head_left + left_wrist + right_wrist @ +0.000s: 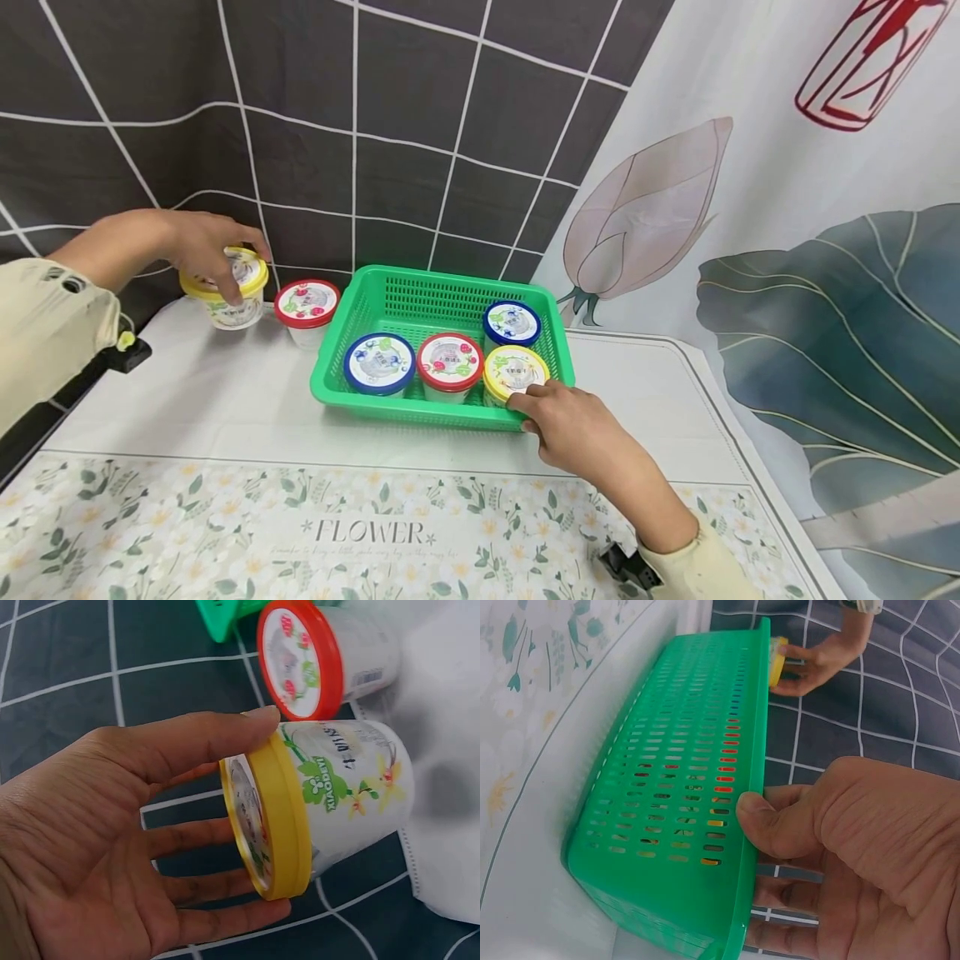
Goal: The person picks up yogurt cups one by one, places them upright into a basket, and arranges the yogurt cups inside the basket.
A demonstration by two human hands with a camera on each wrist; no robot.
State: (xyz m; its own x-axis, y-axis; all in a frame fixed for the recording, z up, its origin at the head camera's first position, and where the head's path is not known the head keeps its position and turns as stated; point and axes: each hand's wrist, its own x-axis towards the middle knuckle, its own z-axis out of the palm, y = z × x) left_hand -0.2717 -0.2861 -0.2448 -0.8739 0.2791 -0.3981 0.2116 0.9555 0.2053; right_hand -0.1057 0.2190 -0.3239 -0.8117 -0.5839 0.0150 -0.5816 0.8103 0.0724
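In the head view my left hand (198, 246) grips a small white cup with a yellow lid (225, 292) at the left of the table. The left wrist view shows thumb and fingers on either side of that lid (281, 817). A red-lidded cup (307, 308) stands beside it, left of a green plastic basket (442, 412). My right hand (577, 425) holds the basket's front rim near its right corner, thumb outside and fingers over the inner side. Those fingers are at a second yellow-lidded cup (516, 368), whose front is partly hidden.
Inside the basket are also two blue-lidded cups, one at front left (379, 364) and one at back right (512, 322), and a red-lidded cup (450, 363). Behind the table hangs a dark grid-patterned cloth (420, 100). A floral mat (375, 533) covers the table's near part.
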